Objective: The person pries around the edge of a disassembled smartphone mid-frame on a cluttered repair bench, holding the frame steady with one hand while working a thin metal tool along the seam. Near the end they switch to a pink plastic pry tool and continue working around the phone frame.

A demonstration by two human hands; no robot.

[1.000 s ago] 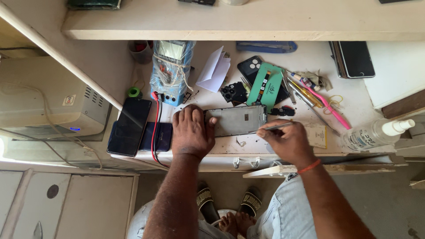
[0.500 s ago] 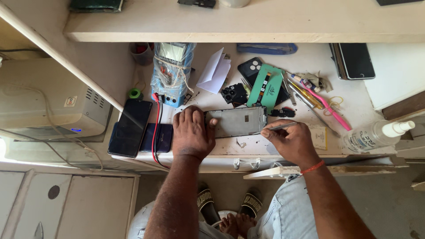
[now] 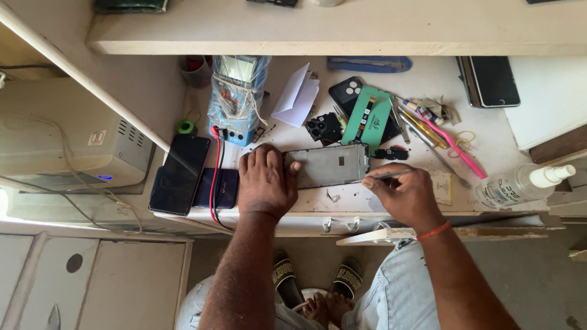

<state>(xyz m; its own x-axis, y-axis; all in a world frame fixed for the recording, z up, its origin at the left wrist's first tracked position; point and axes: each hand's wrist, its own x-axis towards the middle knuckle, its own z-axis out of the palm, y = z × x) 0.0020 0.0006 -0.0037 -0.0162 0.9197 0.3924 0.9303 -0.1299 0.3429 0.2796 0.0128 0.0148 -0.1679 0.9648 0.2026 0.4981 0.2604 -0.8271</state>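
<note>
grey flat phone frame [image 3: 327, 165], a thin metal-and-plastic rectangle with its insides open, lies flat on the pale worktop [image 3: 428, 79], near the front edge, right between your two hands.

from the head view, your left hand [image 3: 264, 181] lies palm down on the left end of the frame, fingers spread and not curled, pressing it to the top. your right hand [image 3: 400, 192] is pinched shut on a thin silver metal tool [image 3: 391, 175], and the tip of the tool sits at the right end of the frame.

this frame looks light, thin and stiff, but it would bend or crack if you push hard in the middle. it can slide on the smooth top, so holding it down flat at one end seems best. take it by the long edges, not by the open middle.

just behind the frame lie a green flat board [image 3: 370, 117] and a small black camera part [image 3: 322, 127]. left of your left hand sit two dark phones [image 3: 180, 173] and a red wire [image 3: 214, 177]. a clear spray bottle [image 3: 520, 183] lies well off to the right.
</note>
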